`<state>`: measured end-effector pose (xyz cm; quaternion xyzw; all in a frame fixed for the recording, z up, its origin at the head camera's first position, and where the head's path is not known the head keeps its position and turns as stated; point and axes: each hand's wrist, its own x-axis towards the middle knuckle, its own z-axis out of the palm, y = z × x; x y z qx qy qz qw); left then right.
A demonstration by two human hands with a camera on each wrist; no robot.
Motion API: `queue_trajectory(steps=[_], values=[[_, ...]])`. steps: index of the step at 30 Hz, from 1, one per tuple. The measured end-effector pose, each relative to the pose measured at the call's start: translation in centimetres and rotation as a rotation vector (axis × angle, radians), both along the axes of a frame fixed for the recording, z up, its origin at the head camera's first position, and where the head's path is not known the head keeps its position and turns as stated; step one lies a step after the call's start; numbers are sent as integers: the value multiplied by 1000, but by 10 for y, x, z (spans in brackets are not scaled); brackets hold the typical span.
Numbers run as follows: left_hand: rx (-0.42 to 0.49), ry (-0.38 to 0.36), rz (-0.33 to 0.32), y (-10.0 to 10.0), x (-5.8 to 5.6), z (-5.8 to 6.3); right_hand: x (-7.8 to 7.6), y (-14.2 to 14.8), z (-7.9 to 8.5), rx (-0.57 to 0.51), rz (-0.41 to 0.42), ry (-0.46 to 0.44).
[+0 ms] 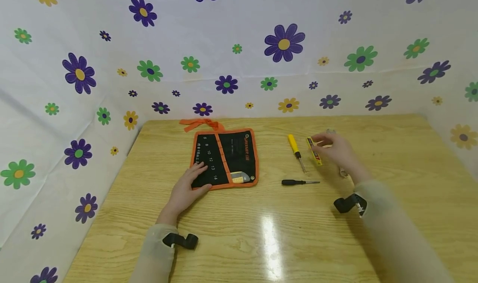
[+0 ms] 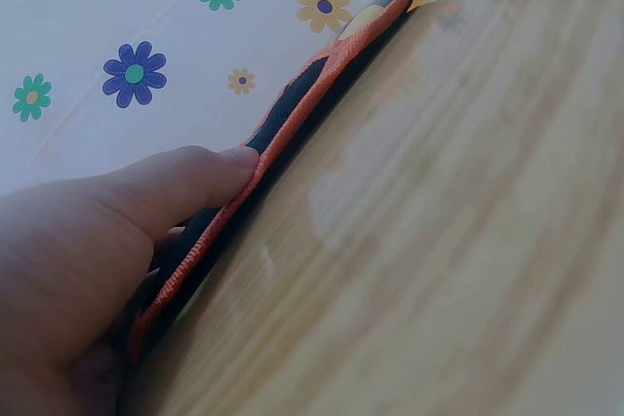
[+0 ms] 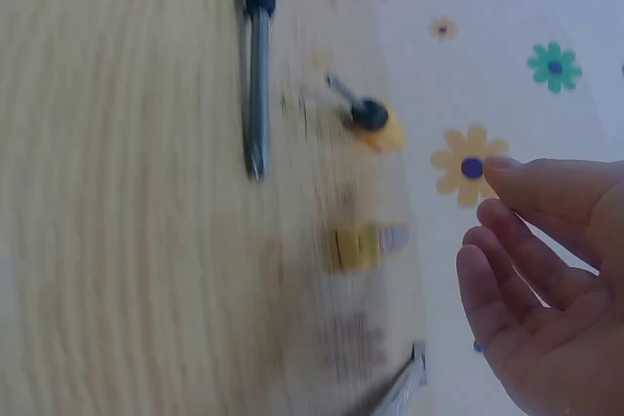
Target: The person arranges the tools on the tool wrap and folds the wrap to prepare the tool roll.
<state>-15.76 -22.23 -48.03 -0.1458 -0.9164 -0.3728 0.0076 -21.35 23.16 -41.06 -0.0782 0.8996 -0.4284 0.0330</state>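
Observation:
A black tool pouch (image 1: 239, 150) with orange trim lies on the table; its edge runs diagonally through the left wrist view. My left hand (image 1: 188, 187) rests on its lower left corner, the thumb (image 2: 210, 177) against the trim. A utility knife (image 1: 240, 177) with a yellow-and-grey body sits in the pouch's lower pocket. Over on the right, my right hand (image 1: 336, 150) hovers beside a slim yellow bar (image 1: 315, 152) with a dark label. Its fingers are loosely bent and hold nothing in the right wrist view. A metal wrench (image 1: 342, 173) lies partly hidden beneath this hand.
A yellow-handled screwdriver (image 1: 293, 144) lies left of the yellow bar, and a black-handled screwdriver (image 1: 295, 182) lies nearer to me. Orange ties (image 1: 203, 123) trail from the pouch's far edge. A flower-patterned cloth (image 1: 239, 67) stands behind the wooden table (image 1: 231, 241).

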Motion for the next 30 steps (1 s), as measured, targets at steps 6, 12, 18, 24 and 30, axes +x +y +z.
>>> queue_trajectory(steps=[6, 12, 18, 24, 30], values=[[-6, 3, -2, -1, 0, -1, -14, 23, -4, 29, -62, -1], [1, -11, -2, -2, 1, 0, -30, 37, -10, 70, -112, 23], [1, -3, -3, -2, 1, -1, -41, 42, -15, 112, -140, 38], [4, 7, -5, -1, 1, -1, -51, 46, -21, 141, -147, 29], [-4, 0, -2, -2, 0, -2, -60, 51, -29, 162, -155, 19]])
